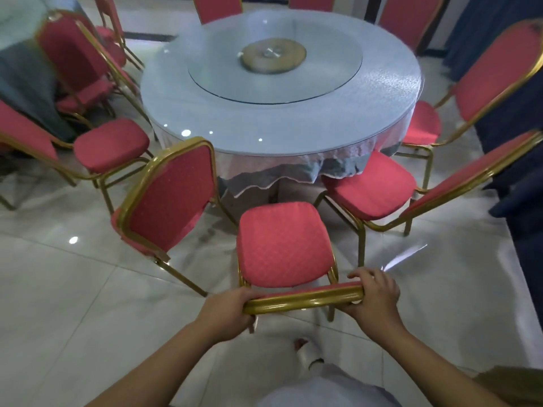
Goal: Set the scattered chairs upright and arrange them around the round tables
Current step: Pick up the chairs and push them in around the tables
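Note:
A red-cushioned chair with a gold frame (282, 242) stands upright in front of me, its seat facing the round table (282, 118). My left hand (226, 312) grips the left end of its top backrest rail and my right hand (373, 301) grips the right end. Just left of it stands another red chair (173, 195), turned with its back toward me at an angle. On the right a third chair (373, 192) has its seat tucked under the tablecloth edge. Several more red chairs ring the table.
The table carries a glass turntable (276, 57) and a draped cloth. A second table (20, 69) with chairs stands at the far left. Dark blue curtains (517, 118) line the right side. My foot (308, 351) is on the glossy tile floor below the chair.

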A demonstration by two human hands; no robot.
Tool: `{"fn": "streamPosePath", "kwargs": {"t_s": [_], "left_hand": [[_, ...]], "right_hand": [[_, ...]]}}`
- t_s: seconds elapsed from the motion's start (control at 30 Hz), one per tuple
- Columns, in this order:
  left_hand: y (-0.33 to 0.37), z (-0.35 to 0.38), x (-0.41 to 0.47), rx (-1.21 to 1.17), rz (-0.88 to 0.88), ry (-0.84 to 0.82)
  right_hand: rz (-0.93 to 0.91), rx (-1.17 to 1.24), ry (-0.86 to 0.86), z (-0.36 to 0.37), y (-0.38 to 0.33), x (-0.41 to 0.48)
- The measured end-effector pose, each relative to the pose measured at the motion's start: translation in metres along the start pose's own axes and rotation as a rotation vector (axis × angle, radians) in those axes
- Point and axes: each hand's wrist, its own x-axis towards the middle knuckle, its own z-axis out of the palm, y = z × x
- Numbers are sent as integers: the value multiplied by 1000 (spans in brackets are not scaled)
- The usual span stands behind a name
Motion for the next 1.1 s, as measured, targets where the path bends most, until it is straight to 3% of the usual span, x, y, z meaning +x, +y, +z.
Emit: {"fn": "streamPosePath", "kwargs": {"t_s": [0.2, 0.5, 0.57, 0.67, 0.7, 0.77, 0.83, 0.9, 1.0, 1.1], "left_hand": [[0, -33, 48, -117, -160, 55], [34, -32, 89, -112, -149, 10], [36, -34, 85, -167, -121, -31], [22, -60, 73, -464, -165, -100], [14, -71, 68, -531, -193, -21], [-9, -99, 57, -512, -232, 309], [-37, -131, 51, -310, -237, 651], [-71, -162, 53, -103, -298, 821], [-128, -198, 79, 18, -525, 762], [-174, -211, 107, -40, -532, 582]], "right_hand": [[10, -60, -86, -7, -21, 75], [-48, -138, -128, -40, 9, 131], [-83, -156, -212, -49, 17, 130], [-146, -289, -487, -74, 2, 141], [-193, -284, -577, -81, -12, 145], [-266, -99, -709, -85, -47, 150], [-293, 33, -757, -75, -86, 152], [-336, -13, -747, -56, -121, 151], [-363, -10, -725, -17, -163, 143], [-312, 85, -698, 21, -200, 129]]}}
